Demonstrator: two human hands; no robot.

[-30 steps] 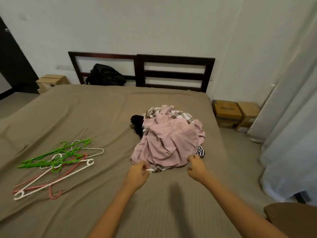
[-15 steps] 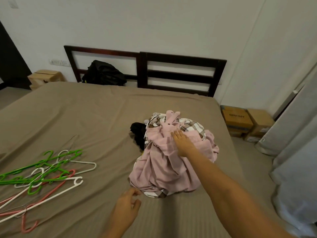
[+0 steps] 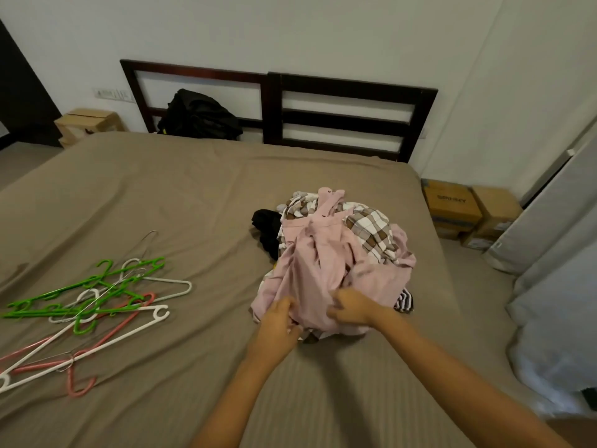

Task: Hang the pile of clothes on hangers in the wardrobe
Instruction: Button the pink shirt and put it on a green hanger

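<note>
A pile of clothes sits on the bed, right of centre. On top lies a pink garment (image 3: 323,263), over a brown-and-white checked shirt (image 3: 371,227), a black item (image 3: 266,226) and a striped piece (image 3: 403,300). My left hand (image 3: 279,321) grips the pink garment's near edge. My right hand (image 3: 350,307) grips the same cloth just beside it. Several plastic hangers (image 3: 93,299), green, white and pink, lie tangled on the bed at the left.
The bed (image 3: 161,195) has a brown sheet and a dark wooden headboard (image 3: 277,101) with a black bag (image 3: 200,116) against it. Cardboard boxes (image 3: 465,208) stand on the floor at right, another box (image 3: 87,124) at far left. Grey curtains (image 3: 555,270) hang at right.
My right hand came back from the top of the pile to its near edge. My left hand moved forward onto the pink garment, and both now grip it.
</note>
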